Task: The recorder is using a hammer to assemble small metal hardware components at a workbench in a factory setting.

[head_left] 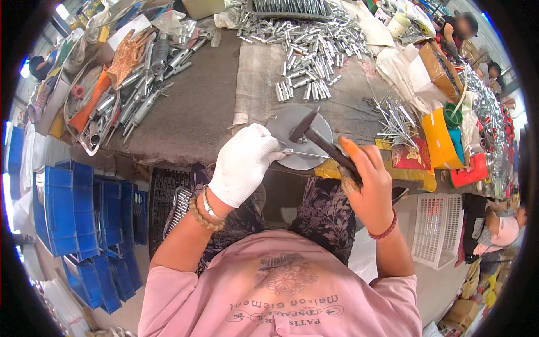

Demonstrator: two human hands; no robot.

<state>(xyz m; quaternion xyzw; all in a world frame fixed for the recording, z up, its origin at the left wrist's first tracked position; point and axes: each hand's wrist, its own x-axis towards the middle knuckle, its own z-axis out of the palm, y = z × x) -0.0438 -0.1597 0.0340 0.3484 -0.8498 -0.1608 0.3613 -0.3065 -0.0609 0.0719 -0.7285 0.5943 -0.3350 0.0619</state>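
Observation:
My left hand (247,163), in a white glove, pinches a thin metal rod (307,153) that points right across a round grey metal disc (292,126) at the bench's near edge. In my bare right hand (365,182) is a hammer (321,139), gripped by its dark handle. The hammer's head hangs over the disc, its narrow end toward the far side. Whether it touches the disc or rod I cannot tell. Beyond the disc lie many short silver metal tubes (314,50), some in a row (303,91).
Metal tools and an orange glove (120,59) crowd the bench's left. Thin rods (396,118) lie right, near a yellow container (441,137). Blue bins (70,208) stand lower left, a white crate (438,230) lower right. A black tray (289,10) of tubes sits far back. Other people are at the right.

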